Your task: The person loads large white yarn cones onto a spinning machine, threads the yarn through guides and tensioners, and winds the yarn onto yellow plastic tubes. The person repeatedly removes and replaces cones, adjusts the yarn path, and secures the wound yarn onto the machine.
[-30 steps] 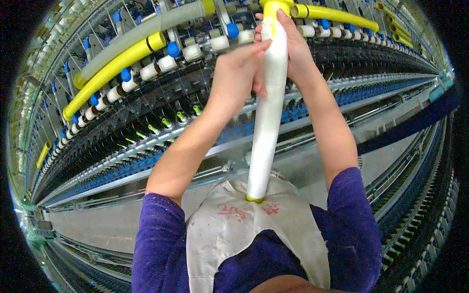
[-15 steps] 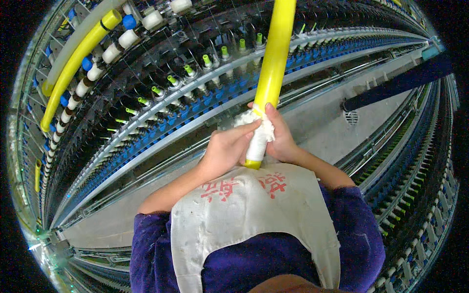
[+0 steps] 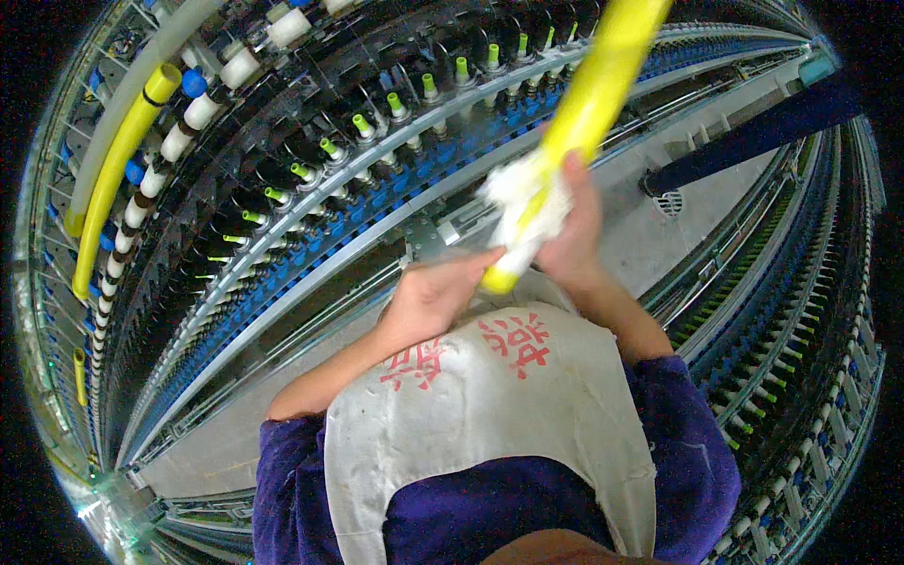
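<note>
The yellow tube (image 3: 593, 94) I hold is motion-blurred and runs off the top edge. My right hand (image 3: 574, 235) is mostly hidden behind white fibre (image 3: 527, 202), perhaps cotton waste.

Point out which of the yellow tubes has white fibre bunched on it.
The yellow tube slanting from the top edge down to the hands: white fibre is bunched at its lower end. The yellow pipe at left is bare.

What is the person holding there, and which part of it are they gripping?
A long yellow tube, held near its lower end: the right hand grips it over a clump of white fibre, the left hand touches its tip.
</note>
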The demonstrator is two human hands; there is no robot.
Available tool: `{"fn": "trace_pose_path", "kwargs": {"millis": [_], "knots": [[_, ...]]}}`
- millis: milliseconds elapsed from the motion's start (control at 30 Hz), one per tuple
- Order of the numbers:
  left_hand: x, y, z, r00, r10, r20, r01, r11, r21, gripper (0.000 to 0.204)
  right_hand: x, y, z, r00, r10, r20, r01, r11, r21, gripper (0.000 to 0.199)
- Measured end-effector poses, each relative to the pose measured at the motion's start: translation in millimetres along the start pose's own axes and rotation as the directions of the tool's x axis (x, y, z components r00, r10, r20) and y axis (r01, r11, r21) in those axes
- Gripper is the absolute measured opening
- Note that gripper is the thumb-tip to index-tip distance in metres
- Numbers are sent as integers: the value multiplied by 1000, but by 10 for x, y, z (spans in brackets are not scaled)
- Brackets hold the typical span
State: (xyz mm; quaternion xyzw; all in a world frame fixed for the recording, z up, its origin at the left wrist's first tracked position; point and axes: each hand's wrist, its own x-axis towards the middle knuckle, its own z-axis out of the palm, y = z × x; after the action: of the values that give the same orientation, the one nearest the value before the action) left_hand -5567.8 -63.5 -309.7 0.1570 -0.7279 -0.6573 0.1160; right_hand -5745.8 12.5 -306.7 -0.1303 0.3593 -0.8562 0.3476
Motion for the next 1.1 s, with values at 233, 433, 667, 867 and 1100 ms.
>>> {"fn": "trace_pose_path", "kwargs": {"millis": [233, 433, 667, 867, 1100], "knots": [[380, 247, 61, 997, 53, -52, -49, 996, 76, 25, 279, -408, -471, 993, -45, 107, 53, 995, -82, 38], [1609, 540, 178, 974, 44, -222, -73, 990, -125, 50, -149, -73, -731, 913, 268, 307, 30, 707, -707, 41], [2059, 673, 356, 956, 220, -192, -283, 861, -423, 43, 111, -527, -1131, 637, 713, 293, -253, 552, -794, 45], [2455, 675, 538, 974, 112, -196, -197, 846, -496, 50, 467, -722, -1350, 667, 617, 417, -357, 757, -548, 51], [2745, 896, 445, 898, 169, -405, -304, 905, -296, 24, 584, -693, -1611, 740, 603, 298, -104, 540, -835, 51]]}}
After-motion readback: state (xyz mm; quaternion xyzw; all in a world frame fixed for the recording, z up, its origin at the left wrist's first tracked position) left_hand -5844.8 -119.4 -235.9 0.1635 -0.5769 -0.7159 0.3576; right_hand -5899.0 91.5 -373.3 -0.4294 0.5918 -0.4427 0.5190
